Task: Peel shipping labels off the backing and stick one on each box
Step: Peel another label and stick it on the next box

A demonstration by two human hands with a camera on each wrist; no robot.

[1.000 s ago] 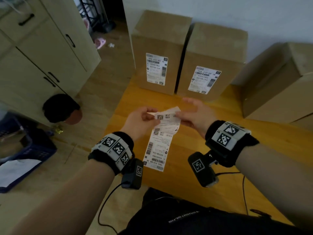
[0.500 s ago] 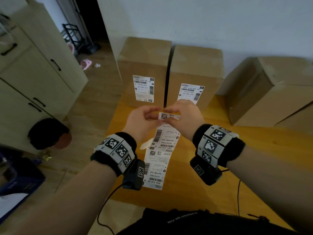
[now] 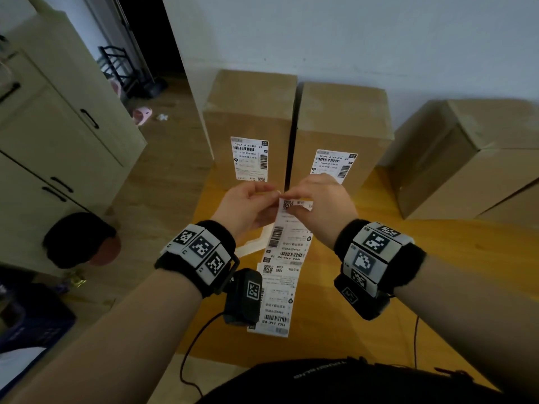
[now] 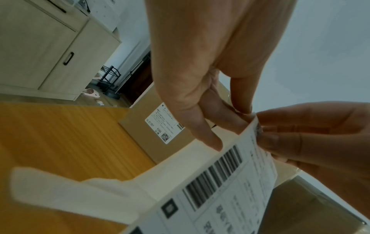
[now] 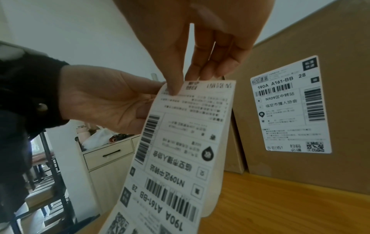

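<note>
A strip of white shipping labels (image 3: 284, 258) hangs over the wooden table (image 3: 437, 287), held up by its top edge. My left hand (image 3: 250, 211) pinches the strip's top left corner. My right hand (image 3: 318, 205) pinches the top edge of the uppermost label (image 5: 190, 110) between thumb and fingers. A bare length of backing (image 4: 70, 194) trails down to the left. Behind the hands stand two upright cardboard boxes, the left box (image 3: 250, 118) and the middle box (image 3: 341, 123), each with a label on its front. A third box (image 3: 466, 158) at the right shows no label.
Cream cabinets (image 3: 58, 141) line the left side beyond the table edge. A dark round object (image 3: 78, 240) lies on the floor near them. Cables (image 3: 189, 354) run from the wrist cameras across the table's near edge.
Both hands have risen with the strip and come close together at its top edge. The right hand has shifted from the strip's right side to pinching the top label's edge.
</note>
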